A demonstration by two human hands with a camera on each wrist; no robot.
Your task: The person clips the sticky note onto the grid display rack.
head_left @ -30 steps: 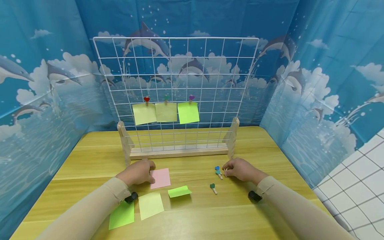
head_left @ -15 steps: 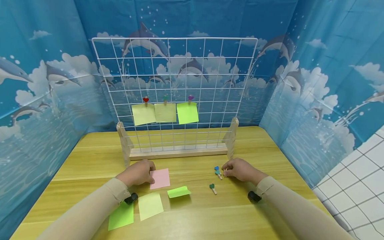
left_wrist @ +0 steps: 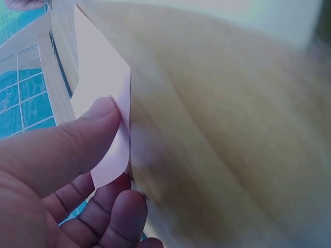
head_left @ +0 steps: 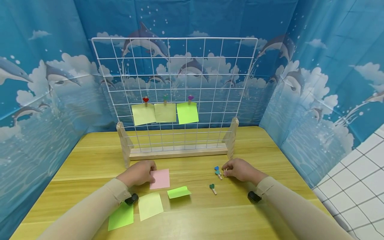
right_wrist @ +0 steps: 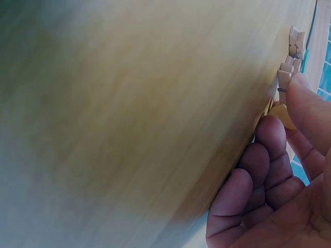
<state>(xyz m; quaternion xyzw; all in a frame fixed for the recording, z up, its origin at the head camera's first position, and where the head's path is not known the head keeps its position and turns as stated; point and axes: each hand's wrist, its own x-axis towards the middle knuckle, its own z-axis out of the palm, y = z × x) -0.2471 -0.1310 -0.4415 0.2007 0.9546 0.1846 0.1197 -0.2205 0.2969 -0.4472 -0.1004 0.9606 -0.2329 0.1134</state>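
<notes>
Pink note (head_left: pixel 160 179), front of rack's (head_left: pixel 179 154) L half: L hand (head_left: pixel 141 172) pinches its edge; light grip prob. best vs. creasing. R hand (head_left: pixel 239 170), front of rack's R end, pinches yellow-topped peg (right_wrist: pixel 282 114); firm hold advisable w/o twisting.

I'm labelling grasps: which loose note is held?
The pink note, pinched by the left hand; the yellow note, curled green note and flat green note lie unheld.

Under the fingers (right_wrist: pixel 230 194) is a yellow wood surface (head_left: pixel 210 223), and light makes it shine. Past the fingers and on both sides, blue curtains (head_left: pixel 216 18) show dolphins (head_left: pixel 60 75) and puffy clouds (head_left: pixel 321 86). White tiles (head_left: pixel 367 181) sit far right of the fingers.
</notes>
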